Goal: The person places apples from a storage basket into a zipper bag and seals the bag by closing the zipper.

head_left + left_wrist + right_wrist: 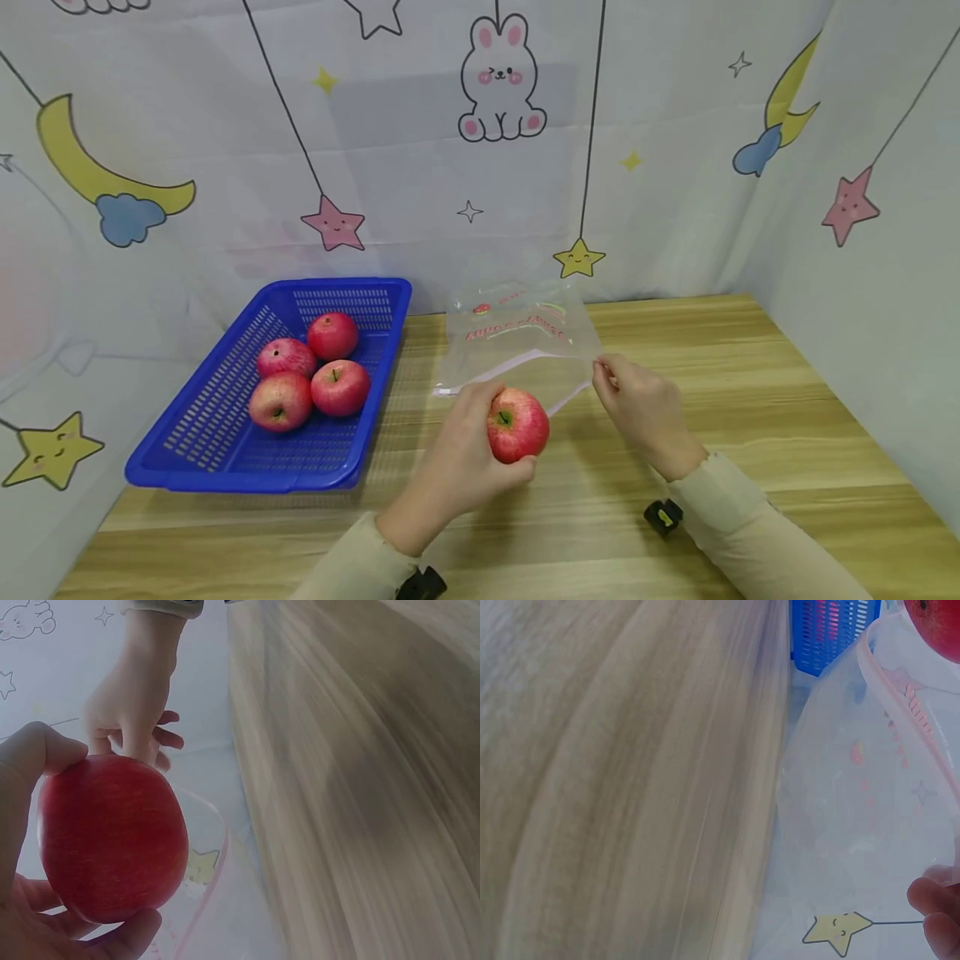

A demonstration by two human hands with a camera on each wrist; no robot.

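A red apple (pixel 519 426) is gripped in my left hand (pixel 467 465), thumb and fingers around its sides with the stem end facing me in the head view. Just beyond it lies a clear plastic zip bag (pixel 517 329) with red print, its mouth toward me and parted. My right hand (pixel 642 410) pinches the right corner of that mouth. In the right wrist view the bag (pixel 855 795) stands spread, with my fingertips (pixel 936 907) at its edge and the apple (pixel 939 624) near the opposite end of the mouth.
On the left of the wooden table (pixel 750 400) stands a blue plastic basket (pixel 375 358) with several red apples (pixel 341 387) in it. A white curtain (pixel 420 167) printed with stars, moons and a rabbit hangs behind the table and along its sides.
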